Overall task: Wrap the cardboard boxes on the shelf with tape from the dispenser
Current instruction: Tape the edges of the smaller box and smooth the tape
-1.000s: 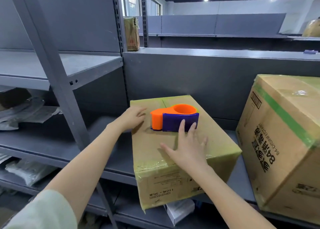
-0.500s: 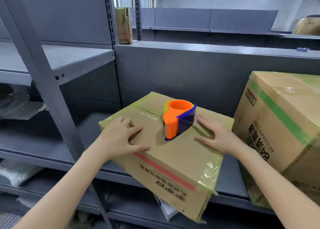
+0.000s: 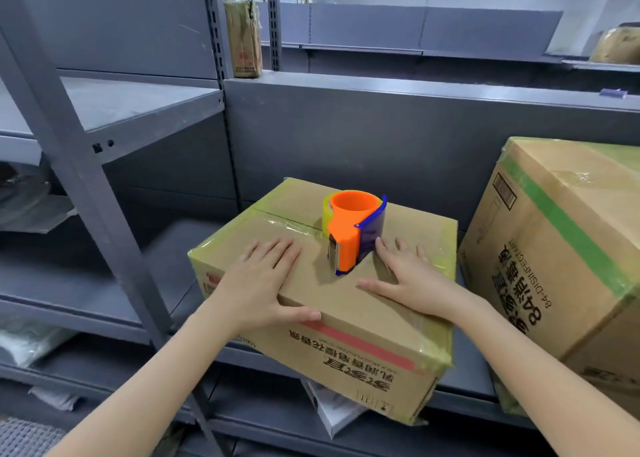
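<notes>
A cardboard box [image 3: 353, 349] with tape over its edges and a red stripe on its front lies on the grey shelf [image 3: 104, 283], its near end sticking out over the shelf edge. An orange and blue tape dispenser [image 3: 353, 231] stands on the box top. My left hand [image 3: 266, 280] lies flat on the top, left of the dispenser, thumb along the front edge. On the other side my right hand [image 3: 408, 276] also rests flat on the box, its fingertips right beside the dispenser's base.
A bigger taped cardboard box [image 3: 561, 259] with a green stripe stands close to the right. A grey upright post [image 3: 86, 193] rises at the left. Plastic-wrapped items [image 3: 31, 342] lie on lower shelves, a white packet [image 3: 332, 415] under the box.
The box has been turned on the shelf so its long red-striped side faces me. Both hands shifted on top of it; the dispenser rode round with it.
</notes>
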The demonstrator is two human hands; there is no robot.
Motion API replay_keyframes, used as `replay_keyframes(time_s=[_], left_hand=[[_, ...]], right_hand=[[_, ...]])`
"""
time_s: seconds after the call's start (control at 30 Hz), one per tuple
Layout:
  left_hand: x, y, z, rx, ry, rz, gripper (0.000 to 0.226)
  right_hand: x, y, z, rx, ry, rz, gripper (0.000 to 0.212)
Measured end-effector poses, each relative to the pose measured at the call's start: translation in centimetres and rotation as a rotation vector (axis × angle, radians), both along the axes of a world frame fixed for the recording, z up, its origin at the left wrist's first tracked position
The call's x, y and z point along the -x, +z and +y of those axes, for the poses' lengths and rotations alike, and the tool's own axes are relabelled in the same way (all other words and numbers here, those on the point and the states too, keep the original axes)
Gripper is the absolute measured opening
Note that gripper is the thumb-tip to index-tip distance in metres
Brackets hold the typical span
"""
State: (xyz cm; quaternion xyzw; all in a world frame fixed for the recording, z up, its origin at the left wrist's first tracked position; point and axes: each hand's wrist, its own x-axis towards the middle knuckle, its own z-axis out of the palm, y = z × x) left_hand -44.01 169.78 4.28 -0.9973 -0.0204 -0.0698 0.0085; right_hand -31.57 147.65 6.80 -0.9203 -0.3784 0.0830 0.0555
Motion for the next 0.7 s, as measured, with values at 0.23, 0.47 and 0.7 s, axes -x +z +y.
replay_keyframes(time_s=[0.23, 0.47, 0.7], left_hand=[[-1.8, 0.0, -5.5, -0.026, 0.222, -0.048, 0.139], [-3.6, 2.5, -6.4, 0.542, 0.197, -0.258, 0.070], [-5.7, 3.6, -8.4, 0.947, 0.234, -0.393, 0.040]], right_hand=[[-5.6, 1.9, -1.4, -0.046, -0.042, 0.238, 0.082], [-7.4, 2.9, 1.8, -0.533, -0.001, -0.074, 0.052], [-9.0, 3.4, 4.4, -0.373, 0.158, -0.066, 0.038]])
